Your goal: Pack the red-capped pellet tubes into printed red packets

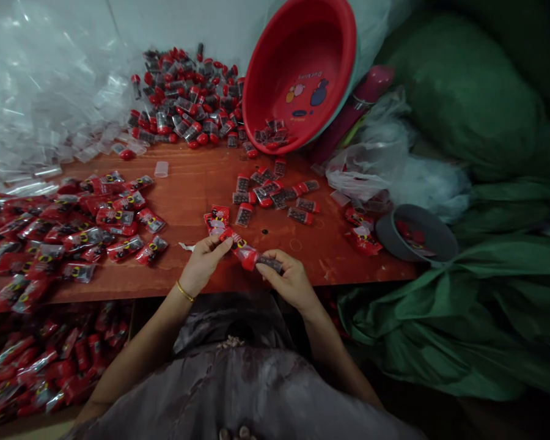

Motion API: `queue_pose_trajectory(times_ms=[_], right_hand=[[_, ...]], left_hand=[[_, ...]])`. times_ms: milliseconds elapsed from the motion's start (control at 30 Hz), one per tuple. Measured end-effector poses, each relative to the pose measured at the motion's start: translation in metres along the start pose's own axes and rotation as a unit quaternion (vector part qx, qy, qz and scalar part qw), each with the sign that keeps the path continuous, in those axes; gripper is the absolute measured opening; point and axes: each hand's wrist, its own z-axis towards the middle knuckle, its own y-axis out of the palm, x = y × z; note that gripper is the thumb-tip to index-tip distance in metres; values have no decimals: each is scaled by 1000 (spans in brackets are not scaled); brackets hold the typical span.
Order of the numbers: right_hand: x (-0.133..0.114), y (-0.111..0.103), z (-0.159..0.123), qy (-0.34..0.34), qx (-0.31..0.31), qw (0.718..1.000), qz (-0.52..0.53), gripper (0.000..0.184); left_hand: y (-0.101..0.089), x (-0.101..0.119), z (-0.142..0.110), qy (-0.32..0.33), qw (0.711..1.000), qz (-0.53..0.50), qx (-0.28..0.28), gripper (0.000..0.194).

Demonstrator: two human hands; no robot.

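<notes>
Near the table's front edge, my left hand [206, 260] pinches the end of a small red printed packet [239, 249]. My right hand [288, 278] grips a small clear tube with dark contents [270, 264], its end at the packet's other end; whether the tip is inside the packet I cannot tell. Just beyond my left hand lies a little stack of flat red packets [219, 217]. Several red-capped tubes with dark contents [266, 189] lie loose ahead of my hands.
Filled red packets [96, 223] cover the table's left side, with more in a box [50, 366] below. Behind are a heap of red-capped tubes [187, 98], clear plastic empties [50, 91] and a tilted red basin [297, 67]. A grey bowl [417, 232] and green sacks [462, 293] stand right.
</notes>
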Motion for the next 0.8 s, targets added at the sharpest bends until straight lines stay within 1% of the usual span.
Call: queue_pose_trajectory(times_ms=[100,200,267,333,467,533,633,700,800], right_hand=[[1,4,1,7,-9,1000,20,19],[5,9,3,8,-8,999,49,21],[7,13,4,5,1,997,72,22],[8,18,5,2,25,997,78,23],[8,31,7,-19,100,994,44,22],[8,36,7,-22,96,994,49,22],[10,45,9,5,55,994,95,24],[14,52,10,35,58,987,147,28],[19,62,11,75,68,962,253,33]], left_hand=[[4,-2,-1,-9,1000,-16,-8,38],[10,-9,-3,16,1000,-6,-2,34],[14,-16,-4,34,999,-5,14,31],[17,-22,-5,36,999,-17,29,32],[20,-28,-4,24,997,-48,52,32],[19,-29,-1,9,996,-67,61,32],[18,-32,0,-5,994,-83,66,32],[17,-34,0,0,995,-82,56,31],[16,-33,-2,-7,997,-68,37,30]])
